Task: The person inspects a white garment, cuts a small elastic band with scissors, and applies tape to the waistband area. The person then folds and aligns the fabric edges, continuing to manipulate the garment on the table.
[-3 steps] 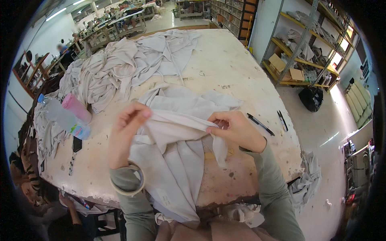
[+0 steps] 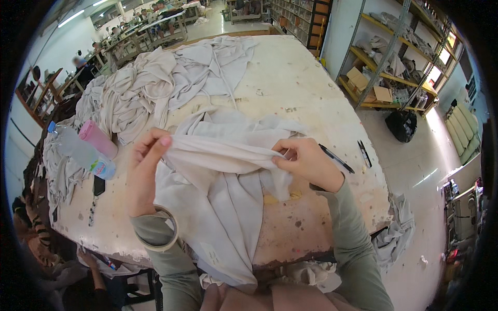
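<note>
A light grey cloth (image 2: 223, 186) lies loosely spread in front of me, and its near part hangs down over the table's front edge. My left hand (image 2: 148, 168) pinches a folded edge of it between thumb and fingers. The other end of that edge is pinched in my right hand (image 2: 306, 161), so the fold is stretched between them just above the table. A roll of masking tape (image 2: 174, 233) sits around my left forearm like a bracelet. A small pale label (image 2: 213, 255) shows on the cloth's near part.
A heap of grey cloths (image 2: 150, 78) covers the table's far left. A clear bottle (image 2: 78, 147), a pink tumbler (image 2: 98, 139) and a black key fob (image 2: 98, 186) lie left. A black pen (image 2: 336, 158) and thread snips (image 2: 364, 154) lie right. Metal shelves (image 2: 384, 67) stand beyond.
My left hand has moved left and slightly toward me, drawing the folded edge longer and tauter. The right hand has barely shifted and keeps its pinch.
</note>
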Demonstrator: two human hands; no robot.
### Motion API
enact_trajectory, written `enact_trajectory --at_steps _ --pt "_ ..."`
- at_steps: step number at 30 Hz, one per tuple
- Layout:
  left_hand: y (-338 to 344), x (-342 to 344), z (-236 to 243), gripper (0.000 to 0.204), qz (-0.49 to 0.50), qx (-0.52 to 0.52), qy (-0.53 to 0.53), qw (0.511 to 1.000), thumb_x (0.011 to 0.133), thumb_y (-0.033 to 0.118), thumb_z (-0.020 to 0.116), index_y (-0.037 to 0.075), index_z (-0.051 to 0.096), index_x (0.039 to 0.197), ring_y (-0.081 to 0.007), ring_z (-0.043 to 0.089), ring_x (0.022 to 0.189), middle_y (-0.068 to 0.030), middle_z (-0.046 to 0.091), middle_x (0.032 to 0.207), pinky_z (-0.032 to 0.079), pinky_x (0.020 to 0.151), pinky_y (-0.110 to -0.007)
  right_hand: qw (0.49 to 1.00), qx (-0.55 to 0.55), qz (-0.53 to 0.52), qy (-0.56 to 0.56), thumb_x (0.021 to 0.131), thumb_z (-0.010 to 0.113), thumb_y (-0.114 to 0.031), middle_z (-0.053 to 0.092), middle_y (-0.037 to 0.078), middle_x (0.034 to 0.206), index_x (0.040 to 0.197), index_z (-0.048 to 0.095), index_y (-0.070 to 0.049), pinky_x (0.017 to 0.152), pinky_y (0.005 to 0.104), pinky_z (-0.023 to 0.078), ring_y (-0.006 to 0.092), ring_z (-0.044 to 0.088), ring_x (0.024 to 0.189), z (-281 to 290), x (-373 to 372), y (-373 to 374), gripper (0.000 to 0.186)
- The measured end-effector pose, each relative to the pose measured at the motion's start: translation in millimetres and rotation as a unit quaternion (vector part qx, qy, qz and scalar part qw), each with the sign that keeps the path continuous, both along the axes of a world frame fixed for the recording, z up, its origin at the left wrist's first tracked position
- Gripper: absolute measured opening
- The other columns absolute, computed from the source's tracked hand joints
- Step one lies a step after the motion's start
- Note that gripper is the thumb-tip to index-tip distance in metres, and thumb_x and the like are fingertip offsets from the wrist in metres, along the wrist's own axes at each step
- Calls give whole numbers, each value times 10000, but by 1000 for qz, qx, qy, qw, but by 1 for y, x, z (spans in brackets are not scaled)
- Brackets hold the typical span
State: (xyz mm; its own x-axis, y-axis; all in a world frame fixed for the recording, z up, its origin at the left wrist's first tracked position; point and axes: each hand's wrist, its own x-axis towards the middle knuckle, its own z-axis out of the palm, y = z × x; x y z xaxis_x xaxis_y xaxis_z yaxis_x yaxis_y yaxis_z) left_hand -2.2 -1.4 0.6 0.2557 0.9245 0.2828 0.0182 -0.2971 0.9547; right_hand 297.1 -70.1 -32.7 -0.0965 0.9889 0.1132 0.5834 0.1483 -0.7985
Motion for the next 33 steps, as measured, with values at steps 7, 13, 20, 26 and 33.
enact_trajectory --at_steps 7,13,20,26,33 --pt "6 -24 4 137 81 1 -34 996 904 209 575 85 580 846 -41 469 777 48 541 783 349 783 -208 994 27 8 102 846 638 -146 633 35 803 976 632 12 705 234 452 84 563 757 -11 15 15 204" --pt "24 -55 -3 120 155 21 123 980 889 186 582 75 598 848 -65 491 755 45 558 774 368 763 -222 950 -83 43 299 893 624 -202 610 -29 879 976 629 -17 784 209 426 64 548 815 12 24 3 203" --pt "14 -2 -17 185 89 208 306 925 827 107 628 3 640 980 -234 603 967 -109 660 960 427 872 -315 958 -89 86 258 920 595 -233 559 -56 820 937 628 -25 712 206 393 42 482 764 20 3 -10 211" --pt "-34 74 -16 232 -124 201 170 957 782 136 709 47 663 992 -221 580 917 -79 665 940 428 860 -324 955 -47 145 254 910 605 -230 578 -42 813 913 622 -8 705 213 386 57 476 744 9 -19 -14 223" --pt "-14 46 -9 168 -48 42 56 996 824 133 661 12 635 938 -97 545 814 -5 624 839 404 788 -229 990 23 97 101 854 658 -228 592 21 748 942 641 37 654 239 421 83 506 705 -15 -13 9 280"
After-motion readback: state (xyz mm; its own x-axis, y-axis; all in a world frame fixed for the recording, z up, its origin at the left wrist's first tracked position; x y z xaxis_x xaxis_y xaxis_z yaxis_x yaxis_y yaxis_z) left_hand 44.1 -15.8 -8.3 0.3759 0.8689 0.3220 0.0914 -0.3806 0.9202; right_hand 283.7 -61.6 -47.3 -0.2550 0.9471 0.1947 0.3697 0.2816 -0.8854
